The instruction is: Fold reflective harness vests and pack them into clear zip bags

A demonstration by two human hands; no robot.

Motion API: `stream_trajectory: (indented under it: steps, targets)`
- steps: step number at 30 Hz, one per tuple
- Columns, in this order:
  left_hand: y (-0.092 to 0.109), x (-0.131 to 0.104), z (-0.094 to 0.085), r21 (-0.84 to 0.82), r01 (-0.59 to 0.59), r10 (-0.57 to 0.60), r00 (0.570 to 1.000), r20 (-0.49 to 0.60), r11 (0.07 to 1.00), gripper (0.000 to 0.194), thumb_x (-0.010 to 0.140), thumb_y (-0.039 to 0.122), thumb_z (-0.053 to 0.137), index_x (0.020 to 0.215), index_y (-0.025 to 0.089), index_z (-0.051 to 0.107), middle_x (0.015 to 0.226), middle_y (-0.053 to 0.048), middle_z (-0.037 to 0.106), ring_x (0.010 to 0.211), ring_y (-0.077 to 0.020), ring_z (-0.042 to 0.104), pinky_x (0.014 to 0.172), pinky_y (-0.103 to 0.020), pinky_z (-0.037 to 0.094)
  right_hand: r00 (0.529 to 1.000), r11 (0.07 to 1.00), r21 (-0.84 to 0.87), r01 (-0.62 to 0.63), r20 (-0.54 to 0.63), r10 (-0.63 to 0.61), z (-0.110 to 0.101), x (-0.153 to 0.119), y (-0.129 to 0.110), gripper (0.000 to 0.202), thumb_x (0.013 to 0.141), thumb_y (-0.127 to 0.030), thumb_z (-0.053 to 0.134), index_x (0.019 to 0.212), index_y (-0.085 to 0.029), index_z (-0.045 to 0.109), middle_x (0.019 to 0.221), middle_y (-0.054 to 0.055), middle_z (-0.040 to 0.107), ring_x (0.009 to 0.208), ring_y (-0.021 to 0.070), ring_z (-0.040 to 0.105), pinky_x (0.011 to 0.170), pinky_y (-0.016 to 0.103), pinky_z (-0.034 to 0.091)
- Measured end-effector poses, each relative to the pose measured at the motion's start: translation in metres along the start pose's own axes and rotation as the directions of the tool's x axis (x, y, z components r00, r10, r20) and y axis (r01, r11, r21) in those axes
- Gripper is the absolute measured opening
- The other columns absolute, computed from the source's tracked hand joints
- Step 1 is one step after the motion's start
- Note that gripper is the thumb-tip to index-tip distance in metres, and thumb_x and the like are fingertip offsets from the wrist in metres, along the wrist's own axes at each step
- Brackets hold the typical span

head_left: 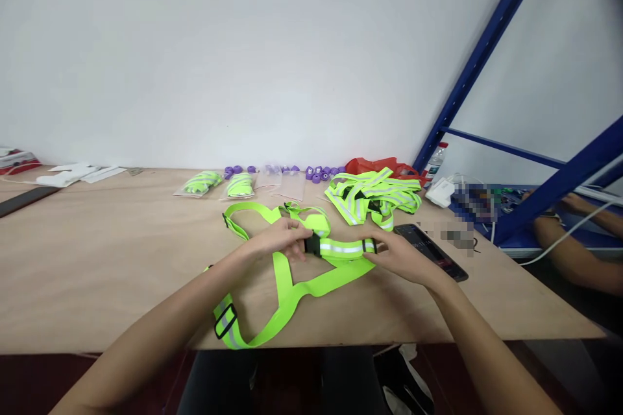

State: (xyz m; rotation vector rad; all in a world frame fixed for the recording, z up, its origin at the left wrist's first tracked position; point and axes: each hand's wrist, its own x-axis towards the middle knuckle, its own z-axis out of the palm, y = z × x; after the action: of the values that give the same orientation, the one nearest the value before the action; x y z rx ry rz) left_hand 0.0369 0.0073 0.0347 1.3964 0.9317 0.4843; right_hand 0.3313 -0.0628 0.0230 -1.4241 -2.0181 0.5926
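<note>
A neon-green strap harness with silver stripes lies loosely spread at the table's front. My left hand closes on the black buckle at the middle of the harness. The striped band runs from that buckle to a black slider, where my right hand pinches the strap's end. A second black slider sits near the table edge at the lower left of the harness. My fingertips partly cover the buckle and the strap's right end.
Behind are a pile of green straps, bagged straps, empty clear bags, purple rolls and a red bag. A phone lies right, near a blue frame. Another person's arm shows at far right.
</note>
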Motion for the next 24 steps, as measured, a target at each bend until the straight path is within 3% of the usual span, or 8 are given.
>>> stream_trajectory:
  steps: [3, 7, 10, 14, 17, 21, 23, 24]
  targets:
    - [-0.004, -0.030, -0.007, 0.306, -0.021, 0.016, 1.000, 0.016, 0.952, 0.043, 0.081, 0.057, 0.066, 0.066, 0.016, 0.064, 0.071, -0.010, 0.073, 0.054, -0.0201, 0.069, 0.042, -0.024, 0.045, 0.999, 1.000, 0.008, -0.027, -0.029, 0.027, 0.001, -0.012, 0.003, 0.033, 0.080, -0.039, 0.068, 0.109, -0.026, 0.073, 0.110, 0.007, 0.073, 0.097, 0.0284, 0.067, 0.080, 0.040, 0.058]
    - [-0.005, -0.090, -0.027, 0.559, -0.189, 0.313, 0.940, -0.135, 0.807, 0.034, 0.089, 0.047, 0.056, 0.074, 0.019, 0.068, 0.073, -0.004, 0.071, 0.066, -0.0200, 0.067, 0.058, -0.026, 0.047, 0.997, 0.998, -0.003, -0.065, -0.034, 0.065, 0.002, -0.026, 0.010, 0.037, 0.080, -0.049, 0.068, 0.109, -0.025, 0.073, 0.118, 0.009, 0.072, 0.106, 0.0315, 0.066, 0.087, 0.043, 0.057]
    - [-0.023, -0.143, -0.037, 0.682, -0.093, 0.402, 0.862, -0.310, 0.726, 0.029, 0.091, 0.044, 0.054, 0.079, 0.021, 0.068, 0.077, -0.002, 0.070, 0.069, -0.0189, 0.063, 0.063, -0.027, 0.045, 0.997, 0.997, -0.047, -0.066, -0.031, 0.065, 0.000, -0.032, 0.014, 0.038, 0.079, -0.052, 0.068, 0.107, -0.027, 0.072, 0.119, 0.010, 0.071, 0.108, 0.0321, 0.066, 0.087, 0.043, 0.057]
    - [-0.071, -0.197, -0.025, 0.639, 0.089, 0.358, 0.766, -0.534, 0.764, 0.029, 0.085, 0.052, 0.064, 0.088, 0.023, 0.065, 0.086, -0.001, 0.069, 0.074, -0.0205, 0.063, 0.067, -0.029, 0.048, 0.998, 0.994, -0.098, -0.054, 0.006, 0.055, -0.001, -0.036, 0.017, 0.036, 0.079, -0.049, 0.067, 0.107, -0.027, 0.071, 0.120, 0.010, 0.069, 0.110, 0.0316, 0.064, 0.085, 0.042, 0.058]
    - [-0.098, -0.212, -0.014, 0.635, 0.081, 0.414, 0.693, -0.590, 0.768, 0.035, 0.082, 0.053, 0.067, 0.104, 0.025, 0.065, 0.101, -0.005, 0.068, 0.091, -0.0246, 0.064, 0.077, -0.033, 0.051, 0.999, 0.989, -0.142, -0.031, 0.024, 0.034, 0.001, -0.036, 0.021, 0.035, 0.078, -0.046, 0.065, 0.108, -0.028, 0.070, 0.119, 0.011, 0.070, 0.108, 0.0320, 0.065, 0.088, 0.044, 0.057]
    - [-0.099, -0.205, -0.028, 0.630, 0.119, 0.487, 0.530, -0.694, 0.768, 0.037, 0.090, 0.054, 0.053, 0.104, 0.022, 0.066, 0.108, -0.009, 0.067, 0.096, -0.0260, 0.064, 0.086, -0.037, 0.049, 1.000, 0.983, -0.183, 0.003, 0.014, 0.000, 0.003, -0.035, 0.027, 0.034, 0.077, -0.045, 0.064, 0.105, -0.028, 0.071, 0.116, 0.011, 0.071, 0.106, 0.0322, 0.066, 0.090, 0.046, 0.056]
    - [-0.089, -0.194, -0.046, 0.574, 0.153, 0.414, 0.549, -0.726, 0.805, 0.042, 0.089, 0.057, 0.052, 0.101, 0.021, 0.069, 0.108, -0.009, 0.070, 0.092, -0.0257, 0.065, 0.083, -0.036, 0.049, 1.000, 0.983, -0.184, 0.004, 0.013, -0.002, 0.005, -0.035, 0.029, 0.033, 0.077, -0.044, 0.063, 0.104, -0.027, 0.071, 0.115, 0.011, 0.071, 0.105, 0.0319, 0.067, 0.087, 0.044, 0.057]
    - [-0.082, -0.187, -0.056, 0.542, 0.157, 0.347, 0.616, -0.707, 0.825, 0.044, 0.088, 0.059, 0.053, 0.097, 0.020, 0.070, 0.104, -0.009, 0.072, 0.088, -0.0252, 0.066, 0.079, -0.034, 0.050, 1.000, 0.983, -0.182, 0.002, 0.016, 0.001, 0.006, -0.034, 0.030, 0.033, 0.077, -0.044, 0.063, 0.103, -0.027, 0.071, 0.114, 0.011, 0.071, 0.105, 0.0318, 0.067, 0.085, 0.044, 0.058]
